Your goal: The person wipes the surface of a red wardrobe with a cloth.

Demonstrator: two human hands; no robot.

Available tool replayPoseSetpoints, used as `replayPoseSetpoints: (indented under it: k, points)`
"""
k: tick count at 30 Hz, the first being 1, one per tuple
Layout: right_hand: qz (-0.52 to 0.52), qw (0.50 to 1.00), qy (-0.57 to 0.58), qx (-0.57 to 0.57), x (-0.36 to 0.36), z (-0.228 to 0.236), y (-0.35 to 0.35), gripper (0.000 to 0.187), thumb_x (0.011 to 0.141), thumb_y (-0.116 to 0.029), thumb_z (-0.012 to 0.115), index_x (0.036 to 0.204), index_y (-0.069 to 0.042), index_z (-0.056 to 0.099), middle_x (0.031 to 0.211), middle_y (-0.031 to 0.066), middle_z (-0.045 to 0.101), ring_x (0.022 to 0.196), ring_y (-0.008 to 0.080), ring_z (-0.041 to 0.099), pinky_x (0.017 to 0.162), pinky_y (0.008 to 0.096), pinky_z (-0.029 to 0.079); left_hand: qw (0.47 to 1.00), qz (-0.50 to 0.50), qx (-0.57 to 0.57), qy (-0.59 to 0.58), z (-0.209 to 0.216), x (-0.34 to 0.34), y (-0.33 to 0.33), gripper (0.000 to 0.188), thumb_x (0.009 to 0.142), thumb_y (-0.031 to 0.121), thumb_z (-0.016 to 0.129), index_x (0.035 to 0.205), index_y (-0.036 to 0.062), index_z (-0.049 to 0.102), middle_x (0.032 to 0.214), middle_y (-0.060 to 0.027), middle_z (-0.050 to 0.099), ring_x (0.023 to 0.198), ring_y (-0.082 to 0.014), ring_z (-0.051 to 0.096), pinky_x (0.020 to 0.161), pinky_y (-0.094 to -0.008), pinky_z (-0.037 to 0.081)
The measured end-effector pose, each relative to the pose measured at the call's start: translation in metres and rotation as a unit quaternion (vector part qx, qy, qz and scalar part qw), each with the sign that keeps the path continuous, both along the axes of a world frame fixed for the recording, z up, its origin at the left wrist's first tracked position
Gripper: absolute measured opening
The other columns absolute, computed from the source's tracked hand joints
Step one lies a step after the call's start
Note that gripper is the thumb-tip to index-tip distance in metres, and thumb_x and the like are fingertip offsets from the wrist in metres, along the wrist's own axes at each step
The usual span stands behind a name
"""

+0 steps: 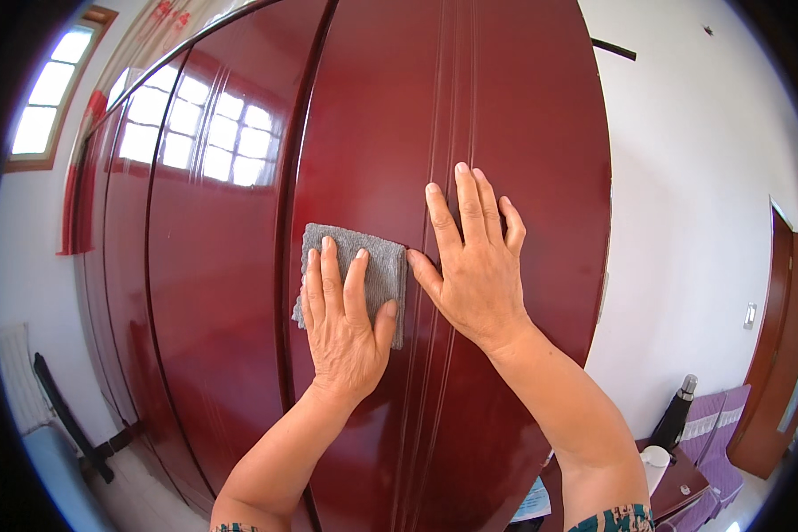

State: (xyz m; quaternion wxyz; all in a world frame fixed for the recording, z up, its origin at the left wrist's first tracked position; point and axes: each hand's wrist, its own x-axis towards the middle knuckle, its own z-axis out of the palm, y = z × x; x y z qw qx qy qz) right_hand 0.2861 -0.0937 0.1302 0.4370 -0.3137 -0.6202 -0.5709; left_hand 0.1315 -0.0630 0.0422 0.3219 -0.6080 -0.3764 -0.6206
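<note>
Head view: grey cloth (pixel 386 277) sits under the left hand (pixel 342 337), which is flat with fingers slightly spread, against the dark red door (pixel 532 133). Looks roughly square, so no obvious long axis. Right hand (pixel 481 273) is spread on the door just right of it, thumb near the edge. Left's definitely nearer.

My left hand (pixel 344 346): flat on grey cloth (pixel 383 262)
My right hand (pixel 481 277): spread on red door (pixel 523 97)
Window (pixel 51 97): upper left
</note>
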Motion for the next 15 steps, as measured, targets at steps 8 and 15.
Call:
replayPoseSetpoints:
  k: [8,15]
  points:
    - [-0.005,1.0,-0.005,0.014,0.001,-0.004,0.001,0.06,0.086,-0.036,0.067,0.136,-0.007,0.051,0.147,0.0206,0.039,0.139,0.0319,0.035,0.11,0.051,0.024,0.999,-0.015,0.011,0.031,0.002,-0.008,-0.002,0.062,0.094,0.031,0.053,0.147,0.007,0.032,0.157,-0.0258,0.018,0.145,-0.0445,0.016,0.114,-0.0553,0.017]
    - [-0.027,1.0,0.011,0.011,-0.005,-0.005,-0.004,0.064,0.085,-0.037,0.068,0.139,-0.008,0.049,0.148,0.0196,0.039,0.139,0.0303,0.035,0.11,0.0497,0.027,0.998,-0.008,0.042,0.042,0.018,-0.014,0.005,0.061,0.096,0.033,0.05,0.148,0.0062,0.032,0.156,-0.0261,0.021,0.144,-0.0455,0.018,0.114,-0.0554,0.017]
